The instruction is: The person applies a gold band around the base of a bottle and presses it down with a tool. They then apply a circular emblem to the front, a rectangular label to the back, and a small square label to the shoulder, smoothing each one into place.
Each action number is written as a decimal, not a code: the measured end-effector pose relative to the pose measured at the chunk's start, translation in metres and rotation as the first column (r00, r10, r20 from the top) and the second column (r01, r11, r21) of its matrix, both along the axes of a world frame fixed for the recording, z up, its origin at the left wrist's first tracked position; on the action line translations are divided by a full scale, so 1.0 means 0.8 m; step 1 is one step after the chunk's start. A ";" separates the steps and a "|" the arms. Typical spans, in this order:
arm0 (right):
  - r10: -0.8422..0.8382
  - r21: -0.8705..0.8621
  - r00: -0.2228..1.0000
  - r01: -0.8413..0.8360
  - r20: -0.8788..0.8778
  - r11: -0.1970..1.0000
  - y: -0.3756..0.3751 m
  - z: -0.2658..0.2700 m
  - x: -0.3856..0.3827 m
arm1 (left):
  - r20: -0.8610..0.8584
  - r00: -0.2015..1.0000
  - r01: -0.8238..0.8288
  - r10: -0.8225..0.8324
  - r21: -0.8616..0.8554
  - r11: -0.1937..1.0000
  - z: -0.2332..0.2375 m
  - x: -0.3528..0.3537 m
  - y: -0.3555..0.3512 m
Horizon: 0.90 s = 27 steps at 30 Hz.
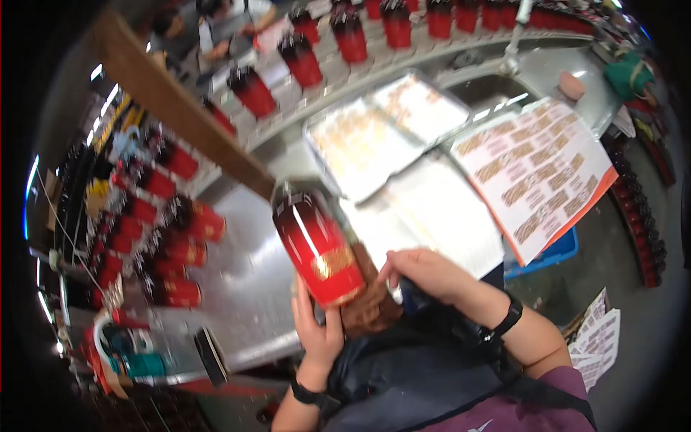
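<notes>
A red bottle with a black top and a gold label point(317, 245) lies tilted over a brown cloth-like pad point(373, 306) near my body. My left hand point(317, 327) is at the bottle's lower end, its fingers along the side and base. To the right of the bottle, my right hand point(421, 272) has its fingers bent together in a pinch; what they hold, if anything, is too small to make out. White sheets point(425, 212) lie just beyond that hand.
Trays with gold pieces point(360, 144) stand ahead. A printed label sheet point(536, 169) lies right, above a blue bin point(551, 255). Several red bottles stand left point(183, 252) and on a curved conveyor point(266, 126). A wooden post point(180, 101) slants down leftward. People are beyond.
</notes>
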State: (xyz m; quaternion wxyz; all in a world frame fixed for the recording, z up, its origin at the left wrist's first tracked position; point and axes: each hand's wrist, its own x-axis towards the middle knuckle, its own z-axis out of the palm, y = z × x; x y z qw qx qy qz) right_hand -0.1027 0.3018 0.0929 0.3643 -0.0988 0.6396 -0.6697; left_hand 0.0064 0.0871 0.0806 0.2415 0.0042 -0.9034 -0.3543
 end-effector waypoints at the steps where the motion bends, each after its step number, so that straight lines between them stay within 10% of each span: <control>1: 0.011 -0.031 0.996 -0.008 0.088 0.999 0.003 0.000 0.000 | -0.039 0.999 0.013 -0.013 -0.015 1.000 0.000 -0.002 0.001; 10: 0.000 -0.441 0.988 0.068 0.151 0.895 0.036 0.012 0.020 | 0.028 0.996 0.082 -0.089 0.196 0.977 -0.007 0.009 -0.004; 20: -0.204 -0.382 0.943 0.092 -0.263 0.920 0.037 0.102 0.039 | -0.099 0.979 -0.197 0.176 -0.267 0.943 0.008 0.061 -0.066; 27: -0.161 -0.387 0.887 -0.021 -0.433 0.922 0.025 0.088 0.036 | -0.110 0.932 -0.362 0.346 -0.207 0.909 -0.021 0.058 -0.056</control>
